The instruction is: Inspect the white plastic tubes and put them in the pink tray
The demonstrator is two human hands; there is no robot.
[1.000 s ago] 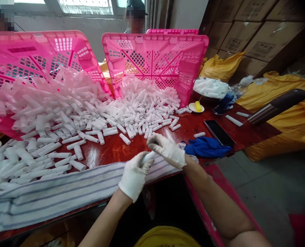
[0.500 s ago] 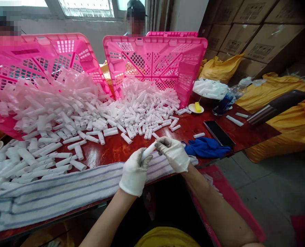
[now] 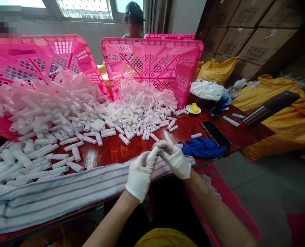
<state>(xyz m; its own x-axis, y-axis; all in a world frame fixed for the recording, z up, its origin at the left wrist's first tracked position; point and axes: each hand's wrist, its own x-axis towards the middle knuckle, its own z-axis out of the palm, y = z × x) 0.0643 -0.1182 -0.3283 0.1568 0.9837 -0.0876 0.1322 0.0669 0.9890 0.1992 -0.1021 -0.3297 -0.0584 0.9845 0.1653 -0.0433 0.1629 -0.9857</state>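
Both my hands wear white gloves with greyish fingertips. My left hand [image 3: 140,176] is closed round a small white roll, like a paper tube [image 3: 152,154], held tilted above the front of the table. My right hand [image 3: 177,160] pinches at the upper end of that same roll, its fingertips close together there. Under my hands lies a striped towel [image 3: 90,183] along the table's front edge. Beyond them a big heap of similar white rolls [image 3: 134,120] spreads over the red-brown table [image 3: 101,154].
Pink crates [image 3: 149,65] stand tipped on their sides behind the heap. To the right lie a blue cloth [image 3: 205,147], a phone [image 3: 215,133], a small plate with a yellow piece [image 3: 195,108] and a bowl of white rolls [image 3: 207,90]. A person [image 3: 133,24] sits behind the crates.
My hands have moved slightly right and closer together on the roll, covering more of it. The view has shifted a little.
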